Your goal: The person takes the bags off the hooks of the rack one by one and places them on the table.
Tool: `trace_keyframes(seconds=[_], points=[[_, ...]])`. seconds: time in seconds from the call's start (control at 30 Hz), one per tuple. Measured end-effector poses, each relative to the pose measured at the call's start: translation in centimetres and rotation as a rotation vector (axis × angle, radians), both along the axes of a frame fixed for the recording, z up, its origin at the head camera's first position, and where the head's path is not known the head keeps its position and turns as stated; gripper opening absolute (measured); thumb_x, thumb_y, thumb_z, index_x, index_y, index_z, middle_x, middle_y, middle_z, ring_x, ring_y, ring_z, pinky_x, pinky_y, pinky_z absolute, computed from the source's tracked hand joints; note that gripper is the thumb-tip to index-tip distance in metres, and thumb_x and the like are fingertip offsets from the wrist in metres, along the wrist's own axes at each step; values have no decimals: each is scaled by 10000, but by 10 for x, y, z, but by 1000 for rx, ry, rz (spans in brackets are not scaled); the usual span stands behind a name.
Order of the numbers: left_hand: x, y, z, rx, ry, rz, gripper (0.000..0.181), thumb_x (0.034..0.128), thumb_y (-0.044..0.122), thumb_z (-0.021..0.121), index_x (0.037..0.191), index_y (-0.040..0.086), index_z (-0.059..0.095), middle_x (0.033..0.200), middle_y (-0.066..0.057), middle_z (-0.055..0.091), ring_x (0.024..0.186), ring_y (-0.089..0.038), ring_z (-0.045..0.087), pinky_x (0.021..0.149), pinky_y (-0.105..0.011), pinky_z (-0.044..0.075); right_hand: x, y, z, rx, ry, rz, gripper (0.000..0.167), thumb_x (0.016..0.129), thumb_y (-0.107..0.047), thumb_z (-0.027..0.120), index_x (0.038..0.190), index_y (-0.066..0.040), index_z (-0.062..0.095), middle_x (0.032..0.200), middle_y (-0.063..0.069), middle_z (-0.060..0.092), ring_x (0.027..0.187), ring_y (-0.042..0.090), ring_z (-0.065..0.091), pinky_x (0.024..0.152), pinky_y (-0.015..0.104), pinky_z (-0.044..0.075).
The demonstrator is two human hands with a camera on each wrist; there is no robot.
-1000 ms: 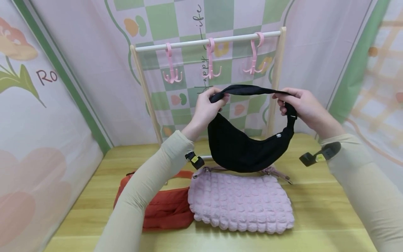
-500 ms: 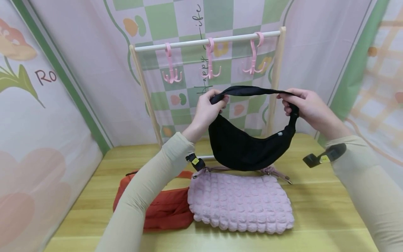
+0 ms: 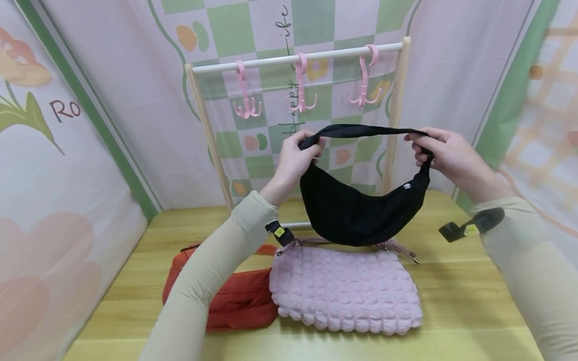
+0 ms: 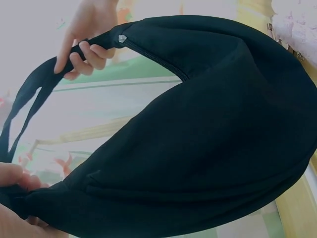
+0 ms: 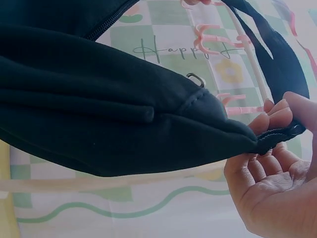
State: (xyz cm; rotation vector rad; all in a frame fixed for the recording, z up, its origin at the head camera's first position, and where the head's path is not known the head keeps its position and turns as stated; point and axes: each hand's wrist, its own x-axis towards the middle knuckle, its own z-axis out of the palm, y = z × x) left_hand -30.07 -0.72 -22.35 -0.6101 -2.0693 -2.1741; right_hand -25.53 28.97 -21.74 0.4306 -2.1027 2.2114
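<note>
A black crescent-shaped shoulder bag [image 3: 361, 213] hangs in the air between both hands, its strap [image 3: 361, 131] stretched across the top. My left hand [image 3: 293, 156] grips the strap at the bag's left end. At the other end my right hand [image 3: 451, 153] pinches the strap, fingers curled round it. The left wrist view shows a zipper [image 4: 158, 62] with a small pale tag by the far end. In the right wrist view a metal ring [image 5: 196, 79] shows near the bag's corner. Below the black bag, a pink puffy bag [image 3: 347, 291] lies on the wooden table [image 3: 460, 301].
A red bag [image 3: 244, 301] lies beside the pink one, partly behind my left sleeve. Behind the hands stands a rack with a white bar [image 3: 271, 62]. Pink hooks hang from it: a left hook [image 3: 246, 95], a middle hook [image 3: 301, 87] and a right hook [image 3: 364, 82].
My right hand has moved a little to the right, drawing the strap out wider and lifting the bag's right end slightly. My left hand stays almost in place.
</note>
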Motion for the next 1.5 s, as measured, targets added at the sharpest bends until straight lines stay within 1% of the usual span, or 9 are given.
trace_keyframes(seconds=[0.17, 0.3, 0.43, 0.6, 0.83, 1.1, 1.2, 1.37, 1.5], points=[[2, 1, 0, 1, 10, 0, 115, 874, 61, 660, 961, -8, 631, 803, -41, 593, 685, -174, 553, 638, -254, 483, 2, 3, 0, -15, -8, 5, 141, 924, -201, 606, 963, -90, 684, 689, -10, 518, 578, 113, 438, 536, 240, 372], [3, 2, -2, 25, 19, 9, 65, 867, 52, 664, 921, 32, 633, 804, -45, 592, 689, -219, 533, 618, -241, 472, 3, 7, -1, -33, -24, 14, 130, 942, -168, 577, 949, -98, 686, 691, -9, 513, 580, 116, 429, 536, 246, 361], [3, 4, -3, 54, 11, 3, 55, 864, 40, 664, 909, 51, 635, 818, -48, 598, 675, -219, 511, 606, -244, 456, 3, 11, -2, -56, -38, 27, 147, 957, -139, 549, 946, -98, 690, 695, -7, 502, 579, 119, 416, 535, 252, 351], [3, 3, -4, 68, -9, -7, 82, 854, 21, 665, 925, 47, 632, 830, -56, 607, 646, -198, 500, 602, -247, 443, 2, 14, -3, -60, -39, 38, 146, 956, -143, 551, 959, -94, 688, 697, -3, 484, 581, 121, 407, 540, 256, 366], [4, -1, -4, 50, -15, -16, 124, 837, 8, 669, 947, 62, 649, 845, -52, 615, 658, -206, 520, 622, -257, 453, 3, 17, -4, -59, -42, 48, 144, 955, -130, 550, 986, -84, 682, 712, -2, 485, 599, 120, 427, 544, 259, 373], [3, -3, -3, 70, -20, -39, 129, 836, -8, 667, 946, 56, 643, 858, -60, 619, 700, -262, 522, 637, -262, 455, 5, 23, -6, -70, -71, 68, 166, 972, -112, 512, 990, -88, 676, 698, -6, 473, 604, 129, 430, 578, 264, 438], [3, -3, -3, 71, -19, -35, 133, 834, -2, 673, 952, 56, 647, 864, -53, 617, 711, -263, 532, 648, -264, 464, 5, 26, -7, -90, -81, 84, 186, 979, -104, 493, 980, -90, 679, 692, -8, 447, 602, 136, 409, 585, 266, 439], [3, -2, -4, 78, -29, -24, 152, 834, 1, 682, 973, 52, 647, 866, -56, 602, 726, -265, 544, 665, -267, 473, 6, 29, -9, -156, -77, 140, 214, 993, -78, 448, 985, -66, 662, 685, 19, 332, 612, 171, 282, 591, 271, 417], [3, -1, -5, 89, -30, -19, 161, 832, -13, 678, 978, 47, 645, 874, -55, 598, 716, -243, 554, 680, -276, 480, 6, 30, -11, -173, -69, 155, 222, 996, -71, 435, 980, -63, 657, 691, 35, 281, 625, 184, 227, 592, 271, 408]])
